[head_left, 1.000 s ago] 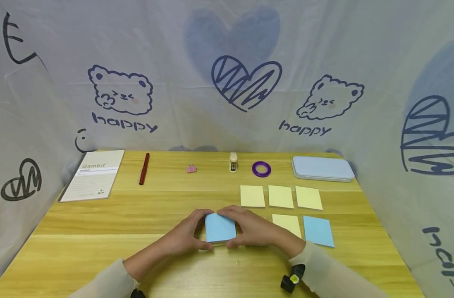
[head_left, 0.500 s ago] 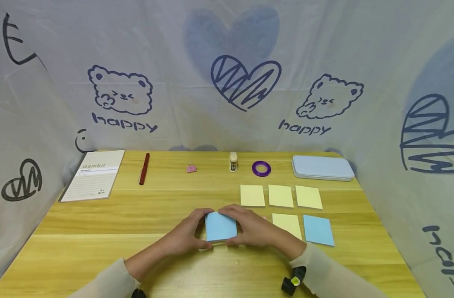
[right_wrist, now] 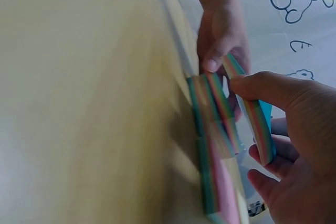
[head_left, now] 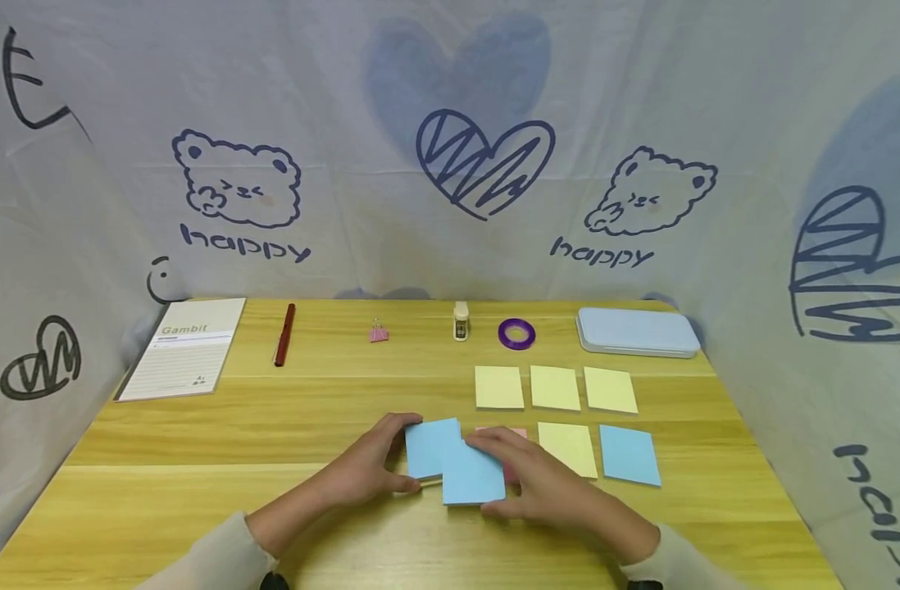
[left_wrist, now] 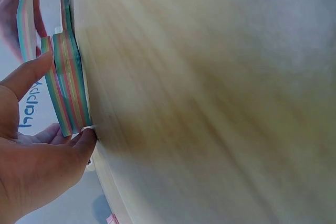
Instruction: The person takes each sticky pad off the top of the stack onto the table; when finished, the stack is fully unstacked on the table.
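Two blue-topped sticky note pads are near the table's front middle. My left hand [head_left: 365, 463] grips the left stack of pads [head_left: 429, 449] by its left edges, thumb in front and fingers behind. Its layered coloured edges [left_wrist: 71, 85] show in the left wrist view, the top pad slightly tilted. Between thumb and fingers, my right hand [head_left: 549, 487] holds another blue-topped pad [head_left: 474, 475], raised above the table and overlapping the stack's right corner. A striped edge shows on this raised pad [right_wrist: 258, 127] in the right wrist view. Behind the right hand, a pink pad [head_left: 511, 471] is partly hidden.
Three yellow pads [head_left: 555, 388] lie in a row, with another yellow pad [head_left: 568, 449] and a blue pad [head_left: 630, 455] before them. Behind stand a glue bottle [head_left: 461, 321], purple tape [head_left: 516, 333], pencil case [head_left: 638, 332], pink binder clip [head_left: 378, 333], red pen [head_left: 284, 334] and notebook [head_left: 184, 348].
My right hand has lifted a blue-topped pad off the stack and moved it right and toward me. A blue-topped stack stays in my left hand, which has barely moved. More of the pink pad shows.
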The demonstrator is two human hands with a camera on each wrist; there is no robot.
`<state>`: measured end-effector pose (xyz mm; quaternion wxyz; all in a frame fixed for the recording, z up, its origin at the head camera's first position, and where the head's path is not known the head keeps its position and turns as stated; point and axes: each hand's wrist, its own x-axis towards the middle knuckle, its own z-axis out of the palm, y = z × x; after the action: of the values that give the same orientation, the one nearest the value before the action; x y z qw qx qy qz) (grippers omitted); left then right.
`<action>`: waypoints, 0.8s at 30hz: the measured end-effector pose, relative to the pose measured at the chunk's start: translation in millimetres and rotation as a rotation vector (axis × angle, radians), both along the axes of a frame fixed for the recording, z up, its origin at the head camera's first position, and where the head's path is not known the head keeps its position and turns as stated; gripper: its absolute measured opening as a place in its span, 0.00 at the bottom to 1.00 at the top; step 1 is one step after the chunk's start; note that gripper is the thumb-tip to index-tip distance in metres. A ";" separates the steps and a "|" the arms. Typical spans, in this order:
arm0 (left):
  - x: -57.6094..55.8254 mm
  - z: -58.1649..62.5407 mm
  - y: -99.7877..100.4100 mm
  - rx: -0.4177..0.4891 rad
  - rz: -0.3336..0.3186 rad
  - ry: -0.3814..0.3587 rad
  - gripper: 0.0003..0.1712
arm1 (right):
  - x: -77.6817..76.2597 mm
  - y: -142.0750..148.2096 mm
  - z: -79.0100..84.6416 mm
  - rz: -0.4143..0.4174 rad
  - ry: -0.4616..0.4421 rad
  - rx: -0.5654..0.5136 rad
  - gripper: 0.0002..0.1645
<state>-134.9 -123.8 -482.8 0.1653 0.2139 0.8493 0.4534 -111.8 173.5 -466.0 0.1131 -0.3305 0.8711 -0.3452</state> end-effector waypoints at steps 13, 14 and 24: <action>1.6 0.5 -0.4 0.003 0.004 -0.010 0.50 | 52.9 31.6 -23.1 0.002 0.146 0.039 0.49; 1.8 0.9 -0.5 0.003 0.004 -0.011 0.50 | 54.6 32.8 -24.2 0.015 0.157 0.030 0.49; 3.0 2.3 -1.0 -0.007 0.007 -0.016 0.50 | 61.3 41.0 -37.1 0.083 0.170 -0.001 0.48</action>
<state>-132.0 -124.8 -480.5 0.1714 0.2068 0.8504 0.4525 -50.5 214.5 -503.1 0.0530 -0.3943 0.8631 -0.3112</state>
